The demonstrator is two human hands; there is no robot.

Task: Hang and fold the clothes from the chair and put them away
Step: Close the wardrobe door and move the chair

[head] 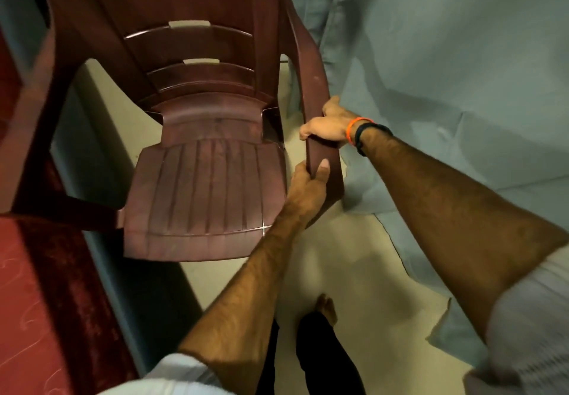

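Maroon plastic chair (197,154) armrest (320,148) (long axis running away) is gripped by both hands: left hand (311,179) nearer, right hand (329,127) beyond.

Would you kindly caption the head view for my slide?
Both hands, left hand and right hand, grip the bare brown plastic chair's armrest.

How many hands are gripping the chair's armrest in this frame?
2. The left hand grips the near end of the chair's right-side armrest; the right hand grips it just beyond, farther from the camera.
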